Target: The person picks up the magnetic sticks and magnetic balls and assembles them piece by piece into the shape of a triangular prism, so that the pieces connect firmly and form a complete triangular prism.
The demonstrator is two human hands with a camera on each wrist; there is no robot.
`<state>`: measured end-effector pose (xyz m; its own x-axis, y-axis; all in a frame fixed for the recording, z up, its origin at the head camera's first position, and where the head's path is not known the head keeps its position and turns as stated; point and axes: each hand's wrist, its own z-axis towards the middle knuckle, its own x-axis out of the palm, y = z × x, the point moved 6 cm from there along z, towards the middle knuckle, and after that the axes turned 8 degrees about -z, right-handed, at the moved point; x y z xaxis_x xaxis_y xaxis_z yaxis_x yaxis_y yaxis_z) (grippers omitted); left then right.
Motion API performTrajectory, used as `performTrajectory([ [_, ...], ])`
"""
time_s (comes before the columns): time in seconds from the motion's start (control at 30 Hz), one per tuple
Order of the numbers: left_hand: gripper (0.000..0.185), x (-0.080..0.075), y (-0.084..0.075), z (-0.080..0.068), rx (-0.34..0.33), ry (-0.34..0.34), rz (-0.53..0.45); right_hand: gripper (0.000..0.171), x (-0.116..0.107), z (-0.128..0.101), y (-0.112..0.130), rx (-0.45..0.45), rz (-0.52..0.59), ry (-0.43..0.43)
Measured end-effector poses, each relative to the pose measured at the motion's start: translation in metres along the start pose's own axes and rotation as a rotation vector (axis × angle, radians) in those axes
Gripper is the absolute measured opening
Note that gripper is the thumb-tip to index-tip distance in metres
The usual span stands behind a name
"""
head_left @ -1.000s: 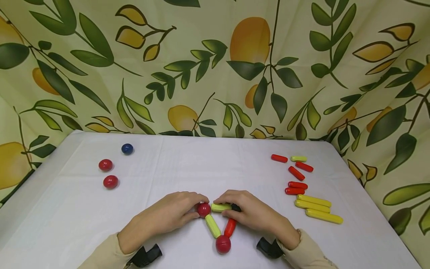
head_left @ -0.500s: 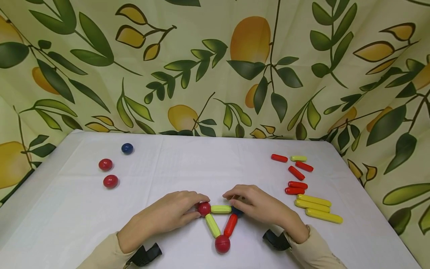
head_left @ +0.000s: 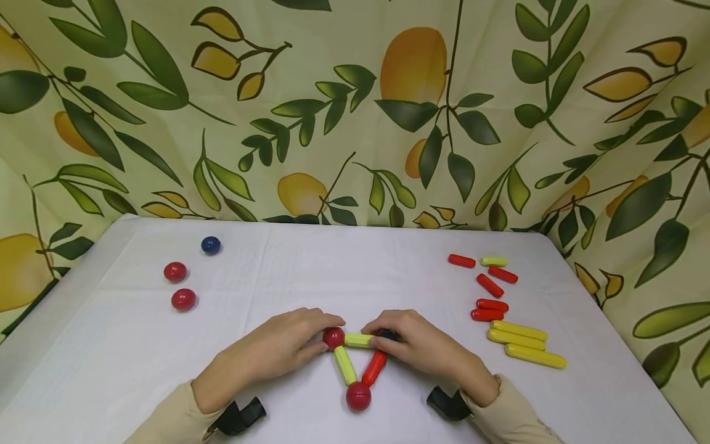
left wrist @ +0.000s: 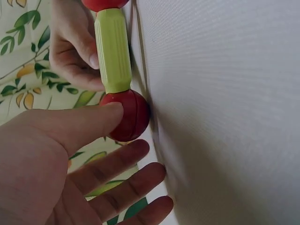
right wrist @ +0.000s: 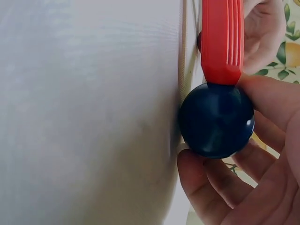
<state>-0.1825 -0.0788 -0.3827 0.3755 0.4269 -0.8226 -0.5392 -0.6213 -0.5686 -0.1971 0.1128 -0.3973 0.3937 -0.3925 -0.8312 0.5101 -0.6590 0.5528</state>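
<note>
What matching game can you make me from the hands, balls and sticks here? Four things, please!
Things:
1. Left hand
2. Right hand
3. Three long, smooth yellow sticks
4. Two loose, round, shiny red balls

Matches:
A. On the right side of the white-covered table
B. Holding a round, dark blue ball
C. On the table's left side
D. Holding a round red ball

Right pairs: 1-D, 2-B, 3-A, 4-C
</note>
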Motion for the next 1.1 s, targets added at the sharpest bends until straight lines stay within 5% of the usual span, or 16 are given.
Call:
performTrajectory([
  [0.67, 0.032, 0.001, 0.000, -0.001, -0.004, -0.004, -0.017, 0.023, -0.017, -0.003, 0.001, -0.014, -0.097, -0.104],
  [1.1, 0.034, 0.003, 0.001, 0.002, -0.014, 0.021, -0.027, 0.023, -0.041, -0.034, -0.012, 0.071, -0.101, -0.162],
])
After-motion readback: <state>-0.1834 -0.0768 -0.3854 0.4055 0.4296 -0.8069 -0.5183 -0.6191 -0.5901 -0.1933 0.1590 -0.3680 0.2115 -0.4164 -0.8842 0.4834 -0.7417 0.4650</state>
